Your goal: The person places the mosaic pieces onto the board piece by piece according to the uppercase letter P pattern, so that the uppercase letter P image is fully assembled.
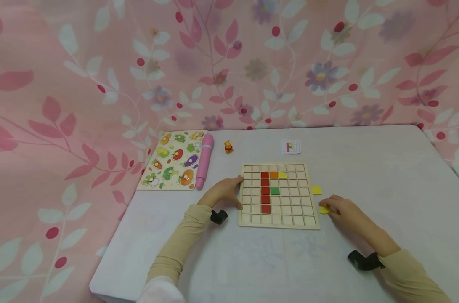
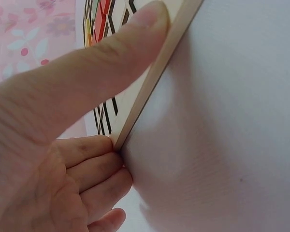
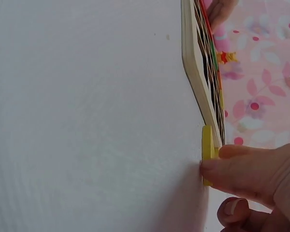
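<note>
A square wooden grid board (image 1: 290,216) lies on the table with a column of red tiles (image 1: 265,191), an orange tile (image 1: 274,175), a yellow tile (image 1: 282,175) and a green tile (image 1: 274,191) set in its cells. My left hand (image 1: 224,191) rests at the board's left edge, thumb and fingers spread apart along it; in the left wrist view the straight thumb (image 2: 121,46) lies over the rim. Just off the board's right side, my right hand (image 1: 344,210) pinches a yellow piece (image 3: 207,154) between thumb and fingers, partly covering it. Another yellow tile (image 1: 317,190) lies beside the board.
A small pattern card (image 1: 290,147) lies behind the board. To its left stands a little yellow bear figure (image 1: 228,147). Farther left are a pink marker-shaped stick (image 1: 204,161) and a vegetable puzzle board (image 1: 168,162). Floral cloth (image 1: 229,63) hangs behind the white table (image 1: 384,168).
</note>
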The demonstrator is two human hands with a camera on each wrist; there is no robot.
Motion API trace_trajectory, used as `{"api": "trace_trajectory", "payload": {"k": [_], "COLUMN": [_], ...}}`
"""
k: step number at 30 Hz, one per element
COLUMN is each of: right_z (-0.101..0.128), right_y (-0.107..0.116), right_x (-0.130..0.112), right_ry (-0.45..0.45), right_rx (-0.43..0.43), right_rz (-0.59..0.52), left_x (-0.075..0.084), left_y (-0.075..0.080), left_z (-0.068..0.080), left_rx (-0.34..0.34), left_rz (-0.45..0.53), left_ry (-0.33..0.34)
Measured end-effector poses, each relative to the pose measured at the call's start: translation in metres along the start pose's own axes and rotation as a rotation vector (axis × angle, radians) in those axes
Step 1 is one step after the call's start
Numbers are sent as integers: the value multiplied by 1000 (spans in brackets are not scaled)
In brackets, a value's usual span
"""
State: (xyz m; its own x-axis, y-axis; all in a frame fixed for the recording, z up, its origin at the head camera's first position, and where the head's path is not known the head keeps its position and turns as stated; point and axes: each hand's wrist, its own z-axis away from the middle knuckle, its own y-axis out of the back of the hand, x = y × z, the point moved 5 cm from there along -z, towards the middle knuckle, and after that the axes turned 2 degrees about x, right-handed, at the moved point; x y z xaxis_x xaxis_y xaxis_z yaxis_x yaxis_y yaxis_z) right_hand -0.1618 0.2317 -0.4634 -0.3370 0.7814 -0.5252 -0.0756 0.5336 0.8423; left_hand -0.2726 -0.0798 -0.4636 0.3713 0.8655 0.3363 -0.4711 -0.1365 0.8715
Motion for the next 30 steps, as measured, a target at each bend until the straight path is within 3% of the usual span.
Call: {"api": "trace_trajectory", "payload": {"k": [10, 20, 30], "right_z": [-5, -9, -10], "right_y": [-5, -9, -8], "right_x": [7, 7, 9], "right_ry": [-123, -131, -169], "right_rx": [59, 76, 54], "right_rz": [-2, -56, -15], "left_x": [1, -1, -2], "left_y": [1, -1, -1], "left_z": [1, -1, -1], "left_rx": [12, 6, 10], "left_rz": [7, 3, 25], "left_ry": [-3, -3, -2]}}
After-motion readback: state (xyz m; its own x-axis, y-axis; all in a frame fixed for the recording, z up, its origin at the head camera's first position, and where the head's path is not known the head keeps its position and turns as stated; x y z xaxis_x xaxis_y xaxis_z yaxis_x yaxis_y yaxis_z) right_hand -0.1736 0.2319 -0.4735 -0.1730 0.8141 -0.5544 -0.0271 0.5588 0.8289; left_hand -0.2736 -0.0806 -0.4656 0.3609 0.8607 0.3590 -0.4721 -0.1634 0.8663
